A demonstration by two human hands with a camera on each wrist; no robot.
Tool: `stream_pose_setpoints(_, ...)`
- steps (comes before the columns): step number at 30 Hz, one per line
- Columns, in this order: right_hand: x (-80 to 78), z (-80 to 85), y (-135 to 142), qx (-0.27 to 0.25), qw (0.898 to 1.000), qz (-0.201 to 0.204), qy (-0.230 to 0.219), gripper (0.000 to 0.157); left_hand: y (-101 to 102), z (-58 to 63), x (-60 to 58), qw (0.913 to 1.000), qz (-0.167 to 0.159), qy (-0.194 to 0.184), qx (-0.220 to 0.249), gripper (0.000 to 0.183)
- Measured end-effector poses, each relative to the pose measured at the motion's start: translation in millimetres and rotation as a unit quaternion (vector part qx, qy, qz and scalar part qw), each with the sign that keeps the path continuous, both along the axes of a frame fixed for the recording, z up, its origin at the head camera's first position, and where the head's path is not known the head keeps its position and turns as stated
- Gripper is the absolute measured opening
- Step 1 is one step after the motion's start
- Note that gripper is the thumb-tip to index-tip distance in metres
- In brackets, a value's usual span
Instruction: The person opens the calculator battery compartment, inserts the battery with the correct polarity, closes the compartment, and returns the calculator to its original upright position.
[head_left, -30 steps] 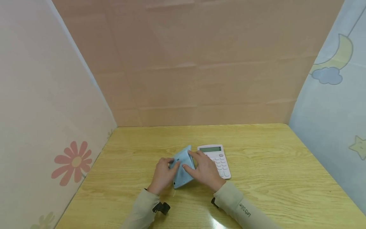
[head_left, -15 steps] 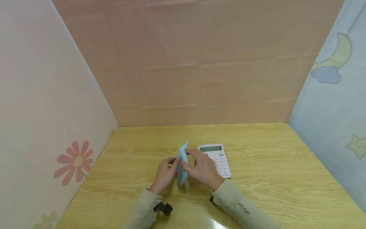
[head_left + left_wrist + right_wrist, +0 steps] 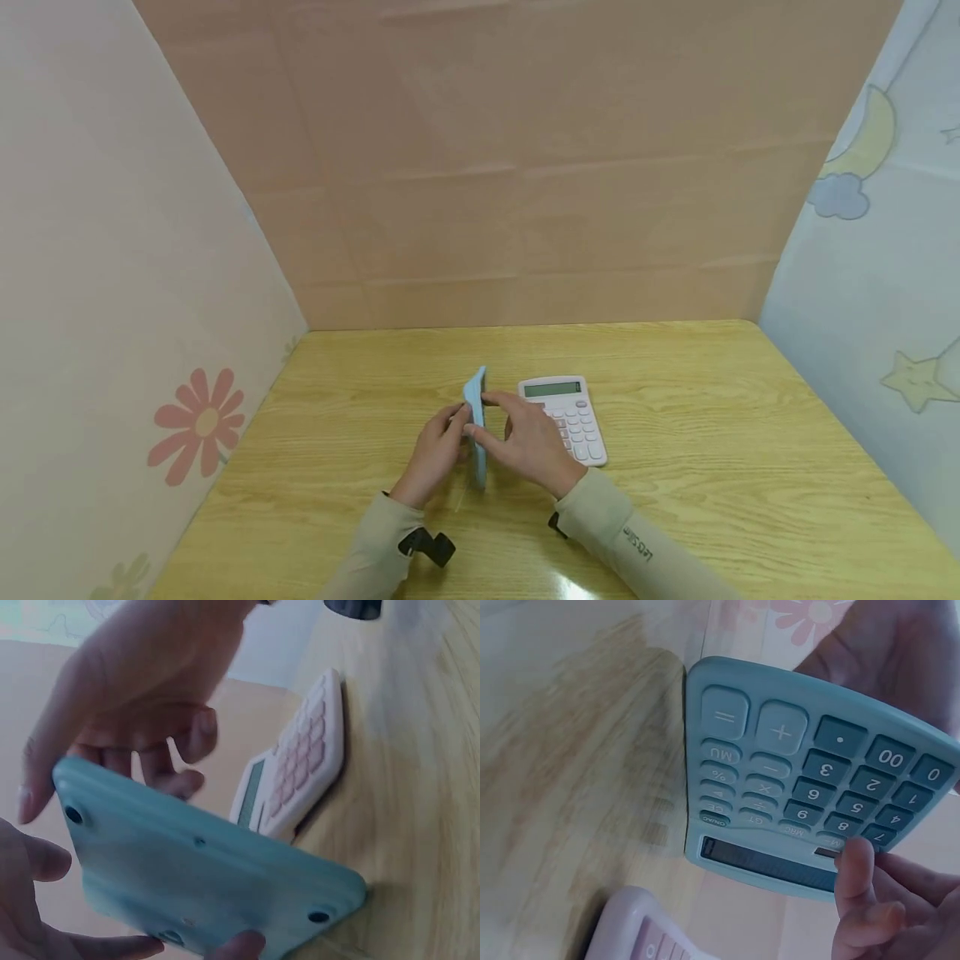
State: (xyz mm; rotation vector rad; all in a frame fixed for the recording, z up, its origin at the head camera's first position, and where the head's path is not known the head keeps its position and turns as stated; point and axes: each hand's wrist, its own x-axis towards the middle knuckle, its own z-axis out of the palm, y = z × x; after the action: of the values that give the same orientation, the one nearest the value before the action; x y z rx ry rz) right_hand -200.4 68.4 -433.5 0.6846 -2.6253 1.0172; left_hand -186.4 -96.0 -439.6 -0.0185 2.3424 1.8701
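Observation:
A light blue calculator point(image 3: 481, 457) stands on edge on the table between the two hands. My left hand point(image 3: 433, 454) holds it from the left, its fingers against the plain back point(image 3: 202, 874) with dark round feet. From the right, my right hand point(image 3: 534, 446) grips the upper edge, thumb on the near side. In the right wrist view the calculator's key face point(image 3: 780, 784) shows, with a right fingertip beside the display point(image 3: 765, 862). Part of the left hand is hidden behind the calculator there.
A pale pink calculator point(image 3: 583, 429) lies face up just right of the right hand, partly covered by it. The wood-grain table point(image 3: 712, 458) extends around them. A brown panel point(image 3: 525, 208) rises at the back, with patterned cloth walls point(image 3: 112, 208) at either side.
The blue calculator has been turned from a tilted pose, back toward the head camera, to nearly upright and edge-on. Both hands have shifted slightly with it. The pink calculator stays in place.

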Motion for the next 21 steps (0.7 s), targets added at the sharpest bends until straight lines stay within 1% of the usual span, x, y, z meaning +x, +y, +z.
stream_pose_setpoints(4,0.6,-1.6,1,0.013,1.0,0.011,-0.017,0.066,2,7.4,1.9,0.9999,-0.007,-0.006,0.011,0.072)
stream_pose_setpoints(9,1.2,-3.7,2,0.016,0.999,0.025,-0.031,0.065,2,14.0,2.3,0.9998,0.006,-0.011,0.017,0.07)
stream_pose_setpoints(12,2.0,-4.9,3,0.016,0.998,0.035,-0.051,0.064,1,14.8,2.1,0.9997,0.017,-0.011,0.011,0.067)
stream_pose_setpoints(15,2.1,-6.8,4,0.024,0.995,0.048,-0.079,0.066,0,15.0,3.0,0.9996,0.026,-0.005,0.01,0.064)
stream_pose_setpoints(16,2.1,-7.4,4,0.028,0.994,0.054,-0.087,0.067,0,18.0,4.7,0.9995,0.027,-0.004,0.014,0.062)
stream_pose_setpoints(18,2.0,-8.5,4,0.036,0.992,0.065,-0.102,0.071,-2,17.9,5.5,0.9994,0.028,0.001,0.02,0.061)
stream_pose_setpoints(21,2.3,-9.7,2,0.052,0.99,0.076,-0.109,0.075,-5,16.5,5.3,0.9991,0.026,0.004,0.033,0.058)
